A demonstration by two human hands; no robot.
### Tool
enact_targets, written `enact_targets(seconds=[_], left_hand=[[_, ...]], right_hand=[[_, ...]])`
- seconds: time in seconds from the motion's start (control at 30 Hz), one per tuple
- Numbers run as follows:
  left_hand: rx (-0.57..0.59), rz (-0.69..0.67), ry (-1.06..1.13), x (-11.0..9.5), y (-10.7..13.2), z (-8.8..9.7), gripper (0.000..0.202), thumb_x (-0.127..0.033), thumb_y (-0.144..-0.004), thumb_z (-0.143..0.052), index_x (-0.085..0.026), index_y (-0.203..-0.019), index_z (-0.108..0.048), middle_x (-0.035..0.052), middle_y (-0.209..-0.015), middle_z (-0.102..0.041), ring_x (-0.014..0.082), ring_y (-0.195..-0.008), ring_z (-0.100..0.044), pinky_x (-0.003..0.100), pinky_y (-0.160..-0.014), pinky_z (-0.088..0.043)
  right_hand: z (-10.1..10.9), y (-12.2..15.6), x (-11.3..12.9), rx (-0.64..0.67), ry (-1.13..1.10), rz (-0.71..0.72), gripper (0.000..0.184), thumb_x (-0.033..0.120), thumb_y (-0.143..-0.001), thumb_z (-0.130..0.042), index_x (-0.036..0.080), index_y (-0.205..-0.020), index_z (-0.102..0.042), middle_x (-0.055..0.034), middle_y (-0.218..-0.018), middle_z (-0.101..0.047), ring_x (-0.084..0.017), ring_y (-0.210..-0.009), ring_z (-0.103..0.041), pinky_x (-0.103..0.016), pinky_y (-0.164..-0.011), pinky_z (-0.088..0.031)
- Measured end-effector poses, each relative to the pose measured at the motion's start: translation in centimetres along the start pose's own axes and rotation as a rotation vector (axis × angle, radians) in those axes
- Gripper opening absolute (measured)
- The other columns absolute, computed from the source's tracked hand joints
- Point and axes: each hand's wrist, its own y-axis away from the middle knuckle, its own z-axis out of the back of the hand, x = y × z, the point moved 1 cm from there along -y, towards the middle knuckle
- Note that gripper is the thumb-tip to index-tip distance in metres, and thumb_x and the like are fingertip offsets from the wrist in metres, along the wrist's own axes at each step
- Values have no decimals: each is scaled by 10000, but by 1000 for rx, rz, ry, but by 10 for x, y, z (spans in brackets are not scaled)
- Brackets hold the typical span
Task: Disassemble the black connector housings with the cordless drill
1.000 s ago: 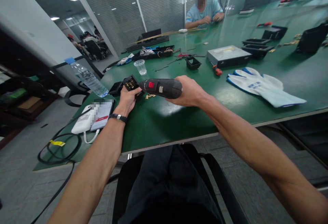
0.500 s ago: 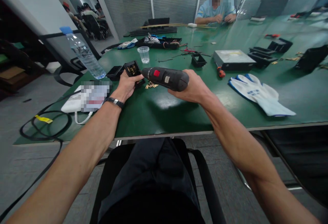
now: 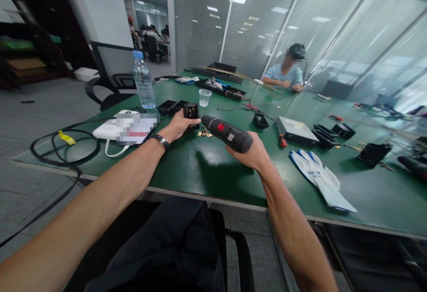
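My left hand (image 3: 178,125), with a watch on its wrist, is closed around a small black plastic box (image 3: 191,111) with brass-coloured parts inside. In my right hand (image 3: 251,152) is a black cordless screwdriver (image 3: 228,134) with a red button, gripped by its handle. Its nose points left at the box, close to my left thumb; whether the tip touches the box I cannot tell. Just below the box, several small brass pieces (image 3: 204,132) lie on the green table (image 3: 187,172). More black boxes (image 3: 168,107) sit behind my left hand.
A water bottle (image 3: 144,83), a white power bank (image 3: 115,127) with a cable and a plastic cup (image 3: 204,98) stand left and behind. To the right lie a white-blue glove (image 3: 316,174), a grey metal box (image 3: 295,131) and black housings (image 3: 373,154). Across the table sits another person (image 3: 283,76).
The camera view has tilted and shifted, so the scene sits lower and more of the glass wall shows. Both hands keep their holds, the screwdriver still pointing at the box.
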Motion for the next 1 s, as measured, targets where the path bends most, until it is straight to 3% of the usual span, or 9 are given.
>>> enact_targets(seconds=[0.37,1.0], left_hand=[[25,14,-40,0,-3,4,479,-186,-502,-920,-174,-879,-625,21,-818,-656,145,-694,-589,280,-612,-459],[29,29,-35,-1,-5,6,496,-210,-477,-930,-174,-869,-627,18,-799,-657,150,-681,-593,300,-634,-468]], right_hand=[[1,1,2,-7,0,5,177,390,-722,-689,217,-732,-653,-23,-657,-646,-187,-600,-596,-275,-550,-391],[3,4,9,14,25,20,121,313,-705,-688,233,-797,-695,-29,-691,-682,-196,-622,-613,-276,-559,-379]])
